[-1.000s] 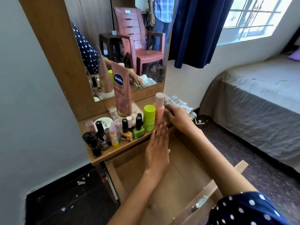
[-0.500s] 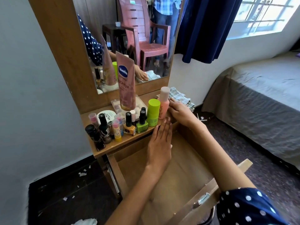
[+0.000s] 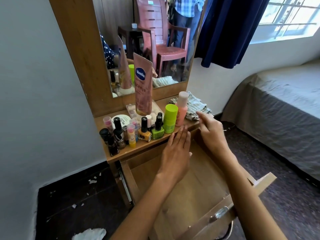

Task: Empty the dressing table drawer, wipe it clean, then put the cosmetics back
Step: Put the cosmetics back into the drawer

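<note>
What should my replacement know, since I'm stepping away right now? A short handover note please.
Left hand: open, flat, fingertips at the tabletop edge, holding nothing.
Right hand: open, reaching toward the striped cloth, not gripping it.
Drawer: pulled out, nothing seen inside.
Cosmetics: on the tabletop, including Vaseline tube, green bottle, pink bottle.
Done: emptying. Left: wipe the drawer, put the cosmetics back.

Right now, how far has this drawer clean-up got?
Emptying looks done: the open drawer shows bare wood, and the cosmetics stand on the tabletop. In hand: the right hand, holding nothing, is beside the striped cloth; the left hand hovers flat over the drawer. Left: apparently wiping, then refilling.
</note>
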Action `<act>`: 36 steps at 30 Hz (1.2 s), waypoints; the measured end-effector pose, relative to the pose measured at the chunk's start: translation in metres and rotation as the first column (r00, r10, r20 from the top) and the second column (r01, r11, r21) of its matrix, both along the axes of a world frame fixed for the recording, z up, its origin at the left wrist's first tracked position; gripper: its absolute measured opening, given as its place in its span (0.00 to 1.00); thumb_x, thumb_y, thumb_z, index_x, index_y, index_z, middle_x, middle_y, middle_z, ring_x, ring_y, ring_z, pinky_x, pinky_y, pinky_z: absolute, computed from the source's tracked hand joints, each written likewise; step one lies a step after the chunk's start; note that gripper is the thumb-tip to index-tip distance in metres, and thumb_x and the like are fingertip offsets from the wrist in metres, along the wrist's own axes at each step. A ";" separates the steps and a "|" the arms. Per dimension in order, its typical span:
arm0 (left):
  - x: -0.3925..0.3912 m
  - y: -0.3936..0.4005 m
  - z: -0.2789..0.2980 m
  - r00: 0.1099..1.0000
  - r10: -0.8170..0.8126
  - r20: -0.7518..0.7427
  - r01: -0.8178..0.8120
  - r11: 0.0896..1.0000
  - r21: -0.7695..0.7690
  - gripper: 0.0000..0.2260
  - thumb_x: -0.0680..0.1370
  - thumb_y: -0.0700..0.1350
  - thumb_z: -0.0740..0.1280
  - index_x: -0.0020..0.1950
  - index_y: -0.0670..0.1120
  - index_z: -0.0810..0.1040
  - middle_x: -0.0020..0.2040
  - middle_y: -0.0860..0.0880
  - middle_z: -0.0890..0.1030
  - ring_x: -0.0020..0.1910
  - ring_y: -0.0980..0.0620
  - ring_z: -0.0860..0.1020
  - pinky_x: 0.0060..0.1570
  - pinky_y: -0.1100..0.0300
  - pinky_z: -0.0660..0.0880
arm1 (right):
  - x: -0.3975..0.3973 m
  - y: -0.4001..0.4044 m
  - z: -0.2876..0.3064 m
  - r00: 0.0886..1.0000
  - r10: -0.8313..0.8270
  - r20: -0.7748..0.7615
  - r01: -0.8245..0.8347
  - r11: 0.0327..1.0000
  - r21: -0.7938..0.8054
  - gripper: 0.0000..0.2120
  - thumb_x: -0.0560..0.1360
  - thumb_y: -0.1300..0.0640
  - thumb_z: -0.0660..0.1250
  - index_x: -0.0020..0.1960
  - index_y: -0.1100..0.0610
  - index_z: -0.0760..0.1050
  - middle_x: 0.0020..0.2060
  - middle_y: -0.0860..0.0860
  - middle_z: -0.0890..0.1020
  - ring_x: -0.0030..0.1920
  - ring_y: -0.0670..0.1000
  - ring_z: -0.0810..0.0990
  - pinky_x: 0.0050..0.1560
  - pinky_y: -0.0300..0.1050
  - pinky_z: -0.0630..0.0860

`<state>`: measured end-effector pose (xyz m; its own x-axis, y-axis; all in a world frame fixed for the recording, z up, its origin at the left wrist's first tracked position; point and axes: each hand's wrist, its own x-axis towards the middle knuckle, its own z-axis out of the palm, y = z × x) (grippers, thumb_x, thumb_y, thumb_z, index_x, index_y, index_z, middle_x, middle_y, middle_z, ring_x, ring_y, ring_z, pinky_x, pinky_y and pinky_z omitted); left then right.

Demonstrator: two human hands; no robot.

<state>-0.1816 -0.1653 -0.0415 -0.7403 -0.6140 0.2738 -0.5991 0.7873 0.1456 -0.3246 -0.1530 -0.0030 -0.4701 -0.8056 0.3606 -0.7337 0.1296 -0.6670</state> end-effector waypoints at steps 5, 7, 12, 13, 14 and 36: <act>0.050 0.034 0.017 0.942 -0.025 -0.335 0.047 0.997 0.058 0.17 0.81 0.48 0.56 0.68 0.45 0.73 0.71 0.46 0.70 0.71 0.51 0.65 0.72 0.56 0.59 | 0.058 0.063 -0.014 0.996 -0.028 0.087 0.021 0.997 0.078 0.08 0.78 0.56 0.65 0.54 0.53 0.81 0.45 0.48 0.85 0.45 0.45 0.83 0.49 0.48 0.80; 0.078 0.045 0.019 0.891 0.025 -0.453 0.023 0.995 0.100 0.14 0.80 0.47 0.58 0.61 0.46 0.79 0.62 0.50 0.78 0.64 0.54 0.72 0.65 0.58 0.69 | 0.086 0.074 -0.018 0.993 0.059 0.105 -0.072 0.990 0.121 0.07 0.77 0.55 0.66 0.52 0.52 0.82 0.43 0.46 0.85 0.44 0.43 0.82 0.46 0.47 0.80; 0.130 0.050 0.024 0.775 0.140 -0.616 -0.130 0.990 0.061 0.11 0.79 0.45 0.62 0.54 0.45 0.82 0.51 0.52 0.81 0.53 0.59 0.76 0.52 0.65 0.74 | 0.127 0.064 -0.027 0.968 0.252 0.015 -0.248 0.938 0.241 0.07 0.78 0.50 0.63 0.53 0.48 0.79 0.44 0.41 0.83 0.43 0.38 0.79 0.45 0.36 0.78; 0.137 0.049 0.026 0.744 0.162 -0.648 -0.171 0.984 0.050 0.11 0.79 0.45 0.62 0.53 0.44 0.82 0.51 0.52 0.81 0.52 0.58 0.77 0.52 0.66 0.73 | 0.130 0.062 -0.028 0.959 0.282 0.002 -0.273 0.927 0.256 0.07 0.79 0.50 0.63 0.54 0.47 0.79 0.45 0.40 0.82 0.43 0.37 0.79 0.45 0.34 0.77; 0.144 0.047 0.028 0.708 0.188 -0.681 -0.217 0.975 0.044 0.10 0.79 0.45 0.62 0.53 0.43 0.82 0.50 0.51 0.81 0.51 0.58 0.77 0.52 0.67 0.73 | 0.133 0.060 -0.029 0.950 0.311 0.002 -0.300 0.915 0.271 0.08 0.79 0.49 0.62 0.55 0.47 0.78 0.45 0.40 0.82 0.43 0.37 0.79 0.45 0.34 0.77; 0.170 -0.012 0.041 0.668 0.410 -0.621 -0.506 0.862 0.025 0.14 0.71 0.48 0.74 0.56 0.48 0.82 0.54 0.46 0.77 0.52 0.48 0.72 0.40 0.54 0.77 | 0.130 0.072 -0.037 0.883 0.470 0.012 -0.448 0.834 0.322 0.10 0.78 0.49 0.63 0.57 0.48 0.78 0.47 0.39 0.82 0.45 0.35 0.81 0.47 0.32 0.78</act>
